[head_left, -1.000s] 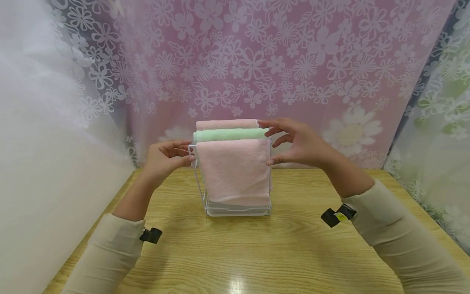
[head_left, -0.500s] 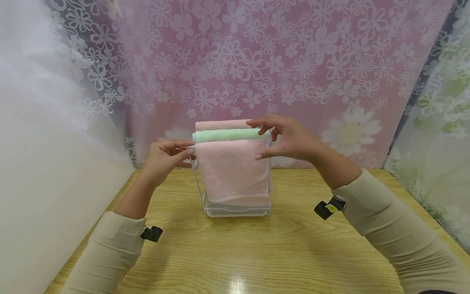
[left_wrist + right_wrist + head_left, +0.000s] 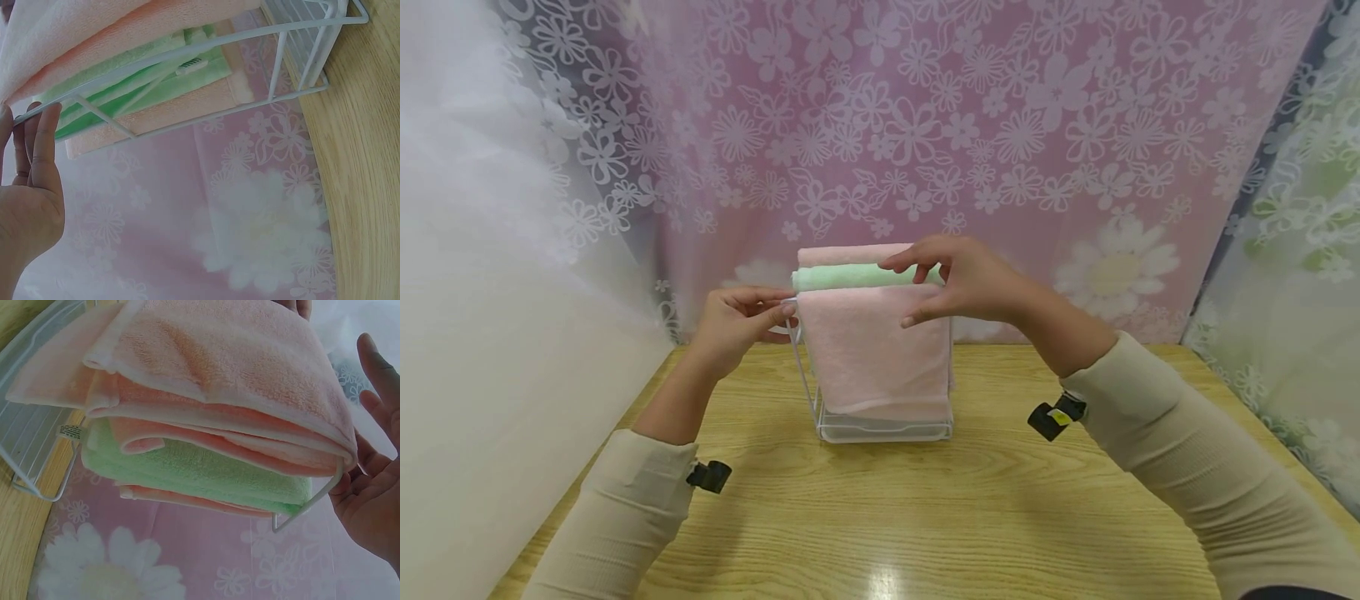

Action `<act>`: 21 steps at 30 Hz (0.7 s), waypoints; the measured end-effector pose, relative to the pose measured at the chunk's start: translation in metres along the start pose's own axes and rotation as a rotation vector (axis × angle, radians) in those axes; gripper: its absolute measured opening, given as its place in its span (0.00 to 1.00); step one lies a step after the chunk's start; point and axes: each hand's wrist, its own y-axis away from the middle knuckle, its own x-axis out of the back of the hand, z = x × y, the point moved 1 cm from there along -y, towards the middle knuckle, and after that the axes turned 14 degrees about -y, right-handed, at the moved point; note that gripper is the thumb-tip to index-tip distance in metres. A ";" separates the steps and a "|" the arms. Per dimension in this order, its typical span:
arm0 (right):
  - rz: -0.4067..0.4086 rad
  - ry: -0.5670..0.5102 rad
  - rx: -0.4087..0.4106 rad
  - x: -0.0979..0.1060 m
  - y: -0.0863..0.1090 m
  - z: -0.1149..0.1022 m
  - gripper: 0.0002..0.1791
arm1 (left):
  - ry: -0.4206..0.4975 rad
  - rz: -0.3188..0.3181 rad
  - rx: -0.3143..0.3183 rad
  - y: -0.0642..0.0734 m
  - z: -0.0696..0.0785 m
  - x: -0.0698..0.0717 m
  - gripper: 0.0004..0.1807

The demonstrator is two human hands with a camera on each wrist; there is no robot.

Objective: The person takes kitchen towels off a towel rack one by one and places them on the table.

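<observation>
A white wire rack (image 3: 883,432) stands on the table with three folded towels over it. In front hangs a pink towel (image 3: 876,358), behind it a green towel (image 3: 838,277), and at the back another pink towel (image 3: 842,254). My left hand (image 3: 730,329) pinches the rack's top left corner; in the left wrist view its fingers (image 3: 45,144) lie at the wire bar. My right hand (image 3: 973,279) is over the towels' right end, thumb before the front pink towel, fingers spread above the green one. In the right wrist view that hand (image 3: 375,494) holds nothing; some fingertips are hidden behind the towel.
The rack rests on a wood-grain table (image 3: 850,517). A pink flowered curtain (image 3: 880,150) hangs close behind it. A white sheet (image 3: 512,292) stands along the left side, and a flowered one (image 3: 1292,292) along the right.
My right hand has moved left, from beside the towels' right edge to over their right part. My left hand stays at the rack's corner. Rack and towels have hardly moved.
</observation>
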 end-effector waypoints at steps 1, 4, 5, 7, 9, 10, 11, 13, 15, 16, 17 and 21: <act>-0.003 0.001 0.003 -0.001 -0.001 0.000 0.35 | 0.001 0.000 0.001 0.000 0.000 0.000 0.09; -0.013 0.014 0.009 -0.003 -0.004 0.002 0.34 | 0.004 -0.002 0.006 0.000 0.001 0.000 0.10; -0.016 0.014 0.008 -0.003 -0.005 0.002 0.34 | 0.004 -0.003 0.008 0.000 0.001 0.000 0.10; -0.025 0.007 0.003 -0.005 -0.008 0.003 0.34 | 0.003 -0.007 0.011 0.000 0.000 0.000 0.10; -0.033 -0.010 -0.012 -0.006 -0.011 0.004 0.33 | 0.007 -0.011 0.008 -0.001 0.000 0.000 0.11; -0.038 -0.018 -0.019 -0.007 -0.012 0.004 0.33 | 0.007 -0.012 0.005 -0.001 0.000 0.000 0.11; -0.041 -0.024 -0.026 -0.007 -0.013 0.004 0.33 | 0.006 -0.012 0.004 -0.001 0.000 0.001 0.11; -0.050 -0.034 -0.041 -0.009 -0.016 0.004 0.32 | 0.007 -0.014 -0.003 0.000 0.000 0.001 0.11; -0.058 -0.042 -0.051 -0.011 -0.018 0.004 0.31 | 0.004 -0.017 -0.003 0.000 0.000 0.001 0.11; -0.064 -0.045 -0.055 -0.012 -0.019 0.003 0.31 | -0.002 -0.017 -0.003 0.000 0.000 0.001 0.11; -0.068 -0.046 -0.064 -0.012 -0.019 0.003 0.30 | -0.006 -0.016 -0.002 0.000 0.000 0.001 0.11; -0.079 -0.055 -0.100 -0.014 -0.022 0.002 0.28 | -0.018 -0.014 0.002 0.001 0.001 0.001 0.12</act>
